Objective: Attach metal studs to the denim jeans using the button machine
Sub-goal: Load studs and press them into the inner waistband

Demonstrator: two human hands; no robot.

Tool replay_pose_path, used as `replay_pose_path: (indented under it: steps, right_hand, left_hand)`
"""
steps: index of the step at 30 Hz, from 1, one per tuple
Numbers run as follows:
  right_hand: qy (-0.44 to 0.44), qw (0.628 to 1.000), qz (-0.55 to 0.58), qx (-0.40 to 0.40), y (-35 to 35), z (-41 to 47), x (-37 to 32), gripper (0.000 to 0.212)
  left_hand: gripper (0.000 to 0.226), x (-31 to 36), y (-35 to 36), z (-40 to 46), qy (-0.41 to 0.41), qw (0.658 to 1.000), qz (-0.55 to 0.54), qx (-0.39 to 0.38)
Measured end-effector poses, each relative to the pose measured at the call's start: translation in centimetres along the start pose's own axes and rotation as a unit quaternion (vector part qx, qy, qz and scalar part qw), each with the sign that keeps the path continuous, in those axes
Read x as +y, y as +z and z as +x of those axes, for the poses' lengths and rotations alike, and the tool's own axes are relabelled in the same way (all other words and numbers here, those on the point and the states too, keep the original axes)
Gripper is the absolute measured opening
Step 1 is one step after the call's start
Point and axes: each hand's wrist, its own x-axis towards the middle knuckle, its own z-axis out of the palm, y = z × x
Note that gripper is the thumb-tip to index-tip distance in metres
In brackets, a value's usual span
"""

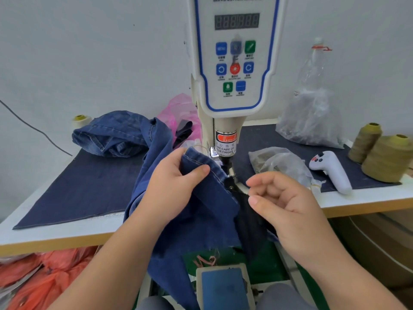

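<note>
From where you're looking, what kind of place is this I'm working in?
Most likely a garment workshop or small factory station. A servo button machine stands on the table, the left hand grips denim jeans at its head, and large thread cones sit at the right.

Counted, head view:
- 1 button machine [234,70], 8 panel buttons
- 2 hands: left hand [172,186], right hand [283,204]
- 1 pair of jeans [196,211] at the machine, 1 denim heap [114,133] behind
- 3 thread cones [388,157]
- 2 clear plastic bags [312,113], 1 pink bag [178,108]
- 1 white handheld controller [333,171]
- 1 foot pedal [225,287]
</note>
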Motion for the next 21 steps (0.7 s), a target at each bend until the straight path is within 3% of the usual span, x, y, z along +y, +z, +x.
replay_pose_path:
  steps: [2, 6, 10, 14, 18, 21]
  right_hand:
    - [0.028, 1.0, 0.004, -0.006, 0.0, 0.1, 0.2, 0.036]
    - [0.055, 0.988, -0.144, 0.015, -0.2, 0.6, 1.1, 0.041]
    - [0.036, 0.97, -0.242, 0.017, -0.4, 0.3, 2.0, 0.031]
    - [-0.025, 0.965, -0.259, -0.028, -0.2, -0.3, 2.7, 0.004]
    - [-0.039, 0.945, -0.319, 0.064, -0.5, 0.5, 4.2, 0.01]
    - [0.037, 0.957, -0.282, 0.065, -1.2, 1.5, 4.3, 0.02]
  left_hand:
    - [0.008, 0.1, 0.4, -0.1, 0.01, 1.0, 0.021, 0.01]
    - [0.03, 0.5, 1.0, -0.3, 0.018, 1.0, 0.012, -0.015]
    - [0.017, 0.1, 0.8, -0.1, 0.01, 1.0, -0.008, -0.012]
    - [0.023, 0.0, 0.8, -0.1, 0.0, 0.999, -0.052, 0.001]
    - [0.021, -0.5, 0.4, 0.1, 0.002, 0.997, -0.075, -0.012]
    - [0.021, -0.8, 0.1, 0.0, 0.005, 0.997, -0.081, -0.015]
